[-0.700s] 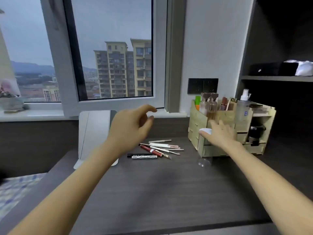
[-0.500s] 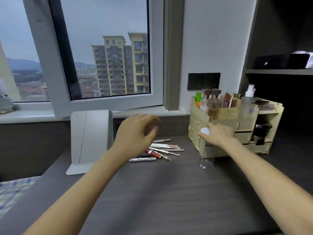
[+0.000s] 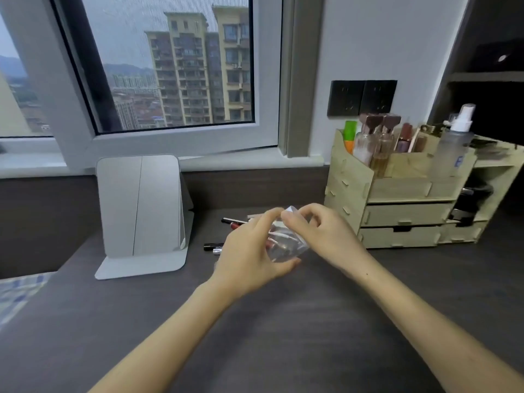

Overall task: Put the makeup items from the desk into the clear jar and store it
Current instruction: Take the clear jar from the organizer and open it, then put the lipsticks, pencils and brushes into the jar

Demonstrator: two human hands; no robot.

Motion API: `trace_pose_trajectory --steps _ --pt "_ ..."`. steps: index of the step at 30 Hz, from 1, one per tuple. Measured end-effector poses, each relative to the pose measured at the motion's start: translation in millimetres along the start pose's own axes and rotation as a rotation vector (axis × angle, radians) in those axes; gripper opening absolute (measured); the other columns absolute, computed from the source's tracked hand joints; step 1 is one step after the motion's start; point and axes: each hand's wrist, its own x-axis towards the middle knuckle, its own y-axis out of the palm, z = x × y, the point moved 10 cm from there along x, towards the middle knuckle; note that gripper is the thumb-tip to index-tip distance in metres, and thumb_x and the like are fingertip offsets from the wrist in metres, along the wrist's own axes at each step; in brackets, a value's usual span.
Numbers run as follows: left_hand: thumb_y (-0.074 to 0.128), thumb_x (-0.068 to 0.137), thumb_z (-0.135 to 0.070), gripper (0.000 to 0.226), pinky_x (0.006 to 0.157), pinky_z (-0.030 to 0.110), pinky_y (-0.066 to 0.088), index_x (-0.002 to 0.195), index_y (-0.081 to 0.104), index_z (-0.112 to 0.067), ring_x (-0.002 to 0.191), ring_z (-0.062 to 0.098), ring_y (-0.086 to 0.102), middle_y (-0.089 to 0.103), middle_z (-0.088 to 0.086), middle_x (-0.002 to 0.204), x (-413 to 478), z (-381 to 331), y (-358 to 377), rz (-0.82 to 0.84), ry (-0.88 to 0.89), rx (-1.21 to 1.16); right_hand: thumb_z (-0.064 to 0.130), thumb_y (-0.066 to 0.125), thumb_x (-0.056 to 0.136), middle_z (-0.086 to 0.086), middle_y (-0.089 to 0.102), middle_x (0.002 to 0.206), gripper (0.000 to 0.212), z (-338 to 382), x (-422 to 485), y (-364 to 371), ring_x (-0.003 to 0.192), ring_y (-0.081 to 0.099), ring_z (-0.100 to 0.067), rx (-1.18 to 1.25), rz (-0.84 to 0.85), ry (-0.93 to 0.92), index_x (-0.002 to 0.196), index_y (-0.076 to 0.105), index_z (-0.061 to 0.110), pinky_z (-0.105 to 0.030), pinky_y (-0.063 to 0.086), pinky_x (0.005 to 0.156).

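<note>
A clear jar (image 3: 286,246) with a white lid (image 3: 290,211) is held tilted above the dark desk (image 3: 283,321). My left hand (image 3: 249,256) wraps around the jar's body from the left. My right hand (image 3: 326,236) pinches the white lid at the top. Several makeup pens and pencils (image 3: 224,232) lie on the desk behind my hands, partly hidden; some show through the jar's wall. A black tube (image 3: 213,247) lies nearest the mirror.
A folding mirror (image 3: 141,211) stands at the left. A wooden organiser (image 3: 402,211) with drawers, bottles and a spray bottle (image 3: 453,148) sits at the right against the wall. Dark shelves (image 3: 487,78) rise at far right. The window sill (image 3: 241,157) runs behind.
My right hand has lifted the jar from beside the organiser and brought it left. My left hand has come down and taken hold of its body. The camera has tilted downward.
</note>
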Motion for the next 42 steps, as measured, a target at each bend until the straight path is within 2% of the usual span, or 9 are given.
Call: trace_pose_trajectory --steps 4,8,14,17,21,27,31,36,42 --pt "0.084 0.058 -0.037 0.071 0.075 0.023 0.048 0.121 0.052 -0.028 0.083 0.003 0.061 0.067 -0.014 0.096 -5.8 15.4 3.6 0.183 0.038 -0.065 0.057 0.060 0.074 0.020 0.048 0.051 0.035 -8.4 -5.5 18.2 0.052 0.041 -0.002 -0.014 0.127 -0.061 0.075 0.051 0.024 -0.021 0.030 0.054" --pt "0.084 0.059 -0.037 0.064 0.088 0.037 0.048 0.114 0.053 -0.039 0.099 0.014 0.061 0.066 -0.010 0.105 -12.7 34.1 12.0 0.306 -0.135 -0.417 0.061 0.058 0.068 0.026 0.057 0.086 0.038 11.5 -11.5 28.6 0.076 0.052 0.001 -0.044 0.249 -0.256 0.102 0.051 0.045 -0.020 0.039 0.065" --pt "0.083 0.065 -0.029 0.063 0.092 0.032 0.046 0.121 0.054 -0.027 0.107 0.016 0.062 0.067 0.001 0.113 -15.2 64.1 9.5 0.453 -0.245 -0.610 0.024 0.075 0.073 0.018 0.056 0.120 0.056 16.6 -5.2 16.2 0.111 0.054 -0.006 0.202 0.439 -0.359 0.121 0.052 0.041 -0.016 0.047 0.089" --pt "0.080 0.067 -0.026 0.057 0.080 0.030 0.051 0.117 0.053 -0.022 0.094 0.020 0.067 0.071 0.008 0.101 -15.1 94.8 -16.0 0.262 -0.316 -0.755 0.022 0.079 0.072 0.013 0.057 0.121 0.057 -21.1 6.3 -0.9 0.106 0.056 -0.004 0.188 0.330 -0.224 0.119 0.053 0.042 -0.013 0.048 0.084" --pt "0.083 0.060 -0.035 0.075 0.080 0.025 0.052 0.125 0.046 -0.031 0.102 0.018 0.065 0.065 0.004 0.116 -20.3 133.3 -51.2 -0.148 -0.348 -0.734 0.052 0.071 0.067 0.009 0.057 0.125 0.065 -95.4 0.0 18.5 0.109 0.055 -0.009 -0.438 0.323 0.020 0.124 0.046 0.036 -0.023 0.044 0.088" --pt "0.082 0.059 -0.042 0.080 0.087 0.007 0.040 0.123 0.034 -0.043 0.110 -0.006 0.053 0.051 -0.014 0.126 -39.7 142.5 -54.1 -0.356 -0.367 -0.514 0.064 0.052 0.076 0.006 0.055 0.124 0.060 -118.3 -5.4 37.7 0.111 0.049 -0.019 -0.880 0.333 -0.046 0.126 0.045 0.031 -0.032 0.039 0.089" --pt "0.083 0.062 -0.026 0.074 0.097 0.014 0.037 0.119 0.036 -0.038 0.114 0.003 0.052 0.057 -0.014 0.119 -54.1 143.4 -55.7 -0.480 -0.330 -0.402 0.067 0.049 0.077 0.008 0.049 0.130 0.060 -114.8 -0.6 44.3 0.116 0.043 -0.019 -0.896 0.387 -0.080 0.126 0.048 0.033 -0.034 0.036 0.095" --pt "0.080 0.063 -0.039 0.075 0.098 0.020 0.036 0.119 0.032 -0.053 0.119 0.006 0.049 0.056 -0.014 0.123 -65.3 142.6 -68.7 -0.594 -0.291 -0.240 0.037 0.057 0.087 0.001 0.064 0.104 0.021 -55.2 37.3 61.6 0.101 0.050 -0.023 -0.690 0.023 -0.291 0.096 0.071 0.023 -0.034 0.033 0.083" --pt "0.072 0.063 -0.054 0.074 0.095 0.017 0.030 0.127 0.043 -0.030 0.111 -0.002 0.039 0.040 -0.023 0.121 -69.0 142.2 -84.1 -0.654 -0.250 0.023 0.039 0.057 0.087 -0.008 0.065 0.098 0.025 -60.8 83.1 113.2 0.101 0.049 -0.029 -0.781 0.030 -0.143 0.092 0.074 0.021 -0.037 0.035 0.084"
